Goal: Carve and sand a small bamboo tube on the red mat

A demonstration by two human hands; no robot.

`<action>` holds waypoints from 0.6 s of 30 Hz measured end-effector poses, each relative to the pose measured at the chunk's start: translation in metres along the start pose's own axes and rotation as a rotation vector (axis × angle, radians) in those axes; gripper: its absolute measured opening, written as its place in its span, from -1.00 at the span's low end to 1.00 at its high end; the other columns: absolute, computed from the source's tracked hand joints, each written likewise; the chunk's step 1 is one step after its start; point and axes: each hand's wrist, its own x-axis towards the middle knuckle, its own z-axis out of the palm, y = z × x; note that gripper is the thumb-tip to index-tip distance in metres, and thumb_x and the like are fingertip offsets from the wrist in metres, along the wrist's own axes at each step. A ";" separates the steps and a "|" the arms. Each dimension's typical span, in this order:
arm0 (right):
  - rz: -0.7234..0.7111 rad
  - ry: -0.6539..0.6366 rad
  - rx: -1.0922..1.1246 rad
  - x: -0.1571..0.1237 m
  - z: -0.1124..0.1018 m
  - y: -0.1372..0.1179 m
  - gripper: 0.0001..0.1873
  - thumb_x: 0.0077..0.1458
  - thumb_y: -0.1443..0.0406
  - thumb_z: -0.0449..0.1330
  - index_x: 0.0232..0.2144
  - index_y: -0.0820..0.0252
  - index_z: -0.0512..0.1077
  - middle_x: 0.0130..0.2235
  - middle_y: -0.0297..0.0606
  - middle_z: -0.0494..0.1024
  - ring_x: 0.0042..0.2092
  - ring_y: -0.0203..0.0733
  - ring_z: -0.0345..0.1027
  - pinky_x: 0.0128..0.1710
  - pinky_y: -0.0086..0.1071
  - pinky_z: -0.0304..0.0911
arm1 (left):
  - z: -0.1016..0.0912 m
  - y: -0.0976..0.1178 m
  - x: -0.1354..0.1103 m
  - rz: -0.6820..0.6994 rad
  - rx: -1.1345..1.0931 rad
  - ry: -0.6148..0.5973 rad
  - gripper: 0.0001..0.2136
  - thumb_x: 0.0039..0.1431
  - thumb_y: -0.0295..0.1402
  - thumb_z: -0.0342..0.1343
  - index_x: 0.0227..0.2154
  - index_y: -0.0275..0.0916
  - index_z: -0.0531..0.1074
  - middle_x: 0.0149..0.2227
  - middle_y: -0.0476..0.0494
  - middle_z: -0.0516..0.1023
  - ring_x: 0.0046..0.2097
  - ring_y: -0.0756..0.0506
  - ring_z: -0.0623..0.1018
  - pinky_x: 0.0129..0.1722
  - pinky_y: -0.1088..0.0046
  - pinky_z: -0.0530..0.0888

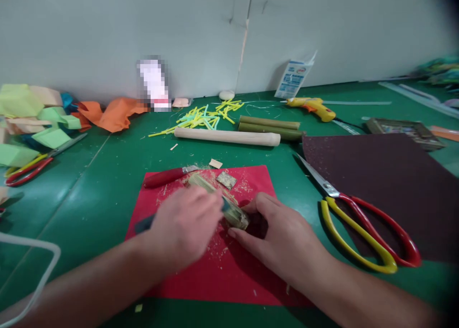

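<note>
A green bamboo piece [206, 181] lies slantwise over a red sheet [201, 280] strewn with pale shavings. My right hand [281, 223] grips its near end between thumb and fingers. Blurred by motion, my left hand [190, 218] is closed around a dark tool [144, 224] and sits over the bamboo's middle. The tool's back end sticks out to the left, and a bluish bit shows at the fingertips; its kind is unclear. Beyond the left hand rests a red-handled knife [167, 177]. Beside the bamboo lies a small speckled square [226, 180].
Large red-and-yellow scissors [358, 227] lie right, partly on dark sandpaper [394, 184]. Behind are a peeled pale stick [227, 136], green bamboo lengths [268, 123], yellow straw pieces [195, 119] and a yellow glue gun [315, 108]. Folded papers [21, 101] and another pair of scissors [30, 171] are left.
</note>
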 end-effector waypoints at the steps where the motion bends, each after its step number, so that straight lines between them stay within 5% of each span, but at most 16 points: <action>1: 0.005 0.000 0.002 0.000 0.000 0.000 -0.79 -0.10 0.18 0.24 -0.45 0.11 0.29 -0.43 -0.36 0.46 -0.40 -0.22 0.32 -0.47 -0.38 0.16 | 0.000 0.000 0.000 0.033 -0.019 -0.033 -0.81 0.19 -0.48 -0.03 -0.20 -0.35 0.44 -0.15 -0.16 0.53 -0.21 -0.11 0.48 -0.21 0.30 0.47; 8: 0.012 -0.008 -0.007 0.000 0.001 0.000 -0.76 -0.10 0.15 0.24 -0.45 0.11 0.28 -0.43 -0.37 0.44 -0.41 -0.22 0.31 -0.48 -0.37 0.14 | -0.001 -0.002 0.003 -0.042 0.089 0.040 -0.84 0.18 -0.50 -0.02 -0.29 -0.38 0.46 -0.23 -0.20 0.55 -0.21 -0.12 0.46 -0.24 0.29 0.45; 13: -0.007 0.000 0.013 -0.001 0.002 0.000 -0.79 -0.09 0.18 0.24 -0.44 0.12 0.30 -0.43 -0.37 0.45 -0.39 -0.23 0.32 -0.46 -0.39 0.17 | 0.002 0.009 0.003 0.083 0.035 -0.046 -0.80 0.19 -0.47 -0.04 -0.19 -0.36 0.45 -0.16 -0.20 0.53 -0.18 -0.11 0.46 -0.23 0.31 0.46; 18: -0.009 0.024 -0.010 -0.001 0.001 0.000 -0.77 -0.12 0.15 0.25 -0.46 0.11 0.31 -0.45 -0.38 0.45 -0.44 -0.25 0.31 -0.52 -0.41 0.14 | 0.001 0.002 0.005 -0.041 0.034 0.062 -0.85 0.18 -0.50 -0.01 -0.31 -0.36 0.47 -0.26 -0.17 0.56 -0.23 -0.08 0.46 -0.22 0.34 0.45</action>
